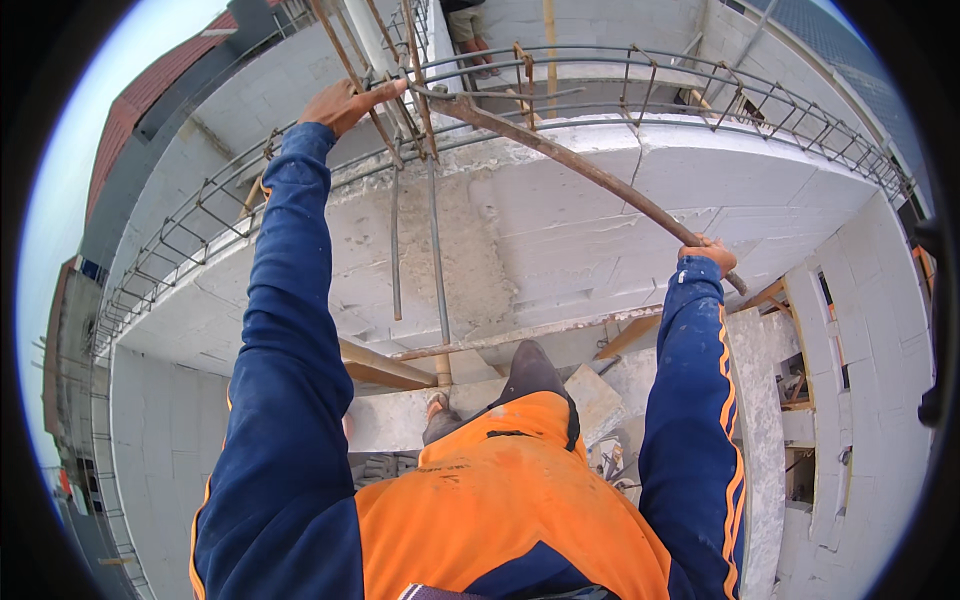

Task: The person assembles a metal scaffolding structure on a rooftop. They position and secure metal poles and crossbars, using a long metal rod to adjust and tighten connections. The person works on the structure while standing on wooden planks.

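My right hand (708, 255) is closed round the lower end of a long rusty rebar bending bar (590, 178). The bar slants up to the left, and its flattened head meets the reinforcing steel where the cage crosses the upright rods. At that junction my left hand (345, 106) grips a rusty upright reinforcing bar (343, 45), thumb stretched toward the tool's head; its other fingers are mostly hidden. Two straight rods (437, 250) hang down from there in front of the wall. Along the wall top lies the bent-looking rebar cage (650, 75) with its stirrups.
A pale block wall (740, 190) with a rough grey concrete patch (440, 240) stands before me. Below are a bamboo pole (443, 368), planks and a concrete ledge (385, 420) by my foot. Another person's legs (470, 40) show beyond the wall. More block walls rise at right.
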Available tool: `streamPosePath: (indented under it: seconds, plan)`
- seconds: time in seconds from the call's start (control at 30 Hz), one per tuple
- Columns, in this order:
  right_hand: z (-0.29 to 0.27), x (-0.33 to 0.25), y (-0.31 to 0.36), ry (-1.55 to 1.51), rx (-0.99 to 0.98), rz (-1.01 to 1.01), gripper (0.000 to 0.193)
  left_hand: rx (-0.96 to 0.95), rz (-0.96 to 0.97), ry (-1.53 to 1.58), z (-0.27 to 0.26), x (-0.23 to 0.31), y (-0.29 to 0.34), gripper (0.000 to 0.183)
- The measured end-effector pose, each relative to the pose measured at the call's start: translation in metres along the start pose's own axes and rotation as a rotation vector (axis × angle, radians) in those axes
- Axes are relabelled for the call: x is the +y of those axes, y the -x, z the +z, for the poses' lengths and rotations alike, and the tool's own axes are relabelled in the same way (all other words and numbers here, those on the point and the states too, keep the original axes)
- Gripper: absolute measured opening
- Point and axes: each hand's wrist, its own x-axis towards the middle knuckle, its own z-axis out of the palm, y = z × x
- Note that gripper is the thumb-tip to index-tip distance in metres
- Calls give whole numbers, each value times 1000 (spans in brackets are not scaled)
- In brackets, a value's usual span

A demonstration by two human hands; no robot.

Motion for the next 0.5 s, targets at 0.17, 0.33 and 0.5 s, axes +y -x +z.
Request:
streamPosePath:
  seconds: [0.17, 0.33, 0.5]
  plan:
    - [-19, -7, 6, -42, -32, -60, 31, 40, -15, -75, -15, 11, 3, 98]
    - [-15, 5, -6, 392, -291, -214, 34, -44, 42, 44, -8, 26, 26, 107]
    - [21, 18, -12, 40, -86, 30, 26, 172, 56, -28, -4, 19, 17, 109]
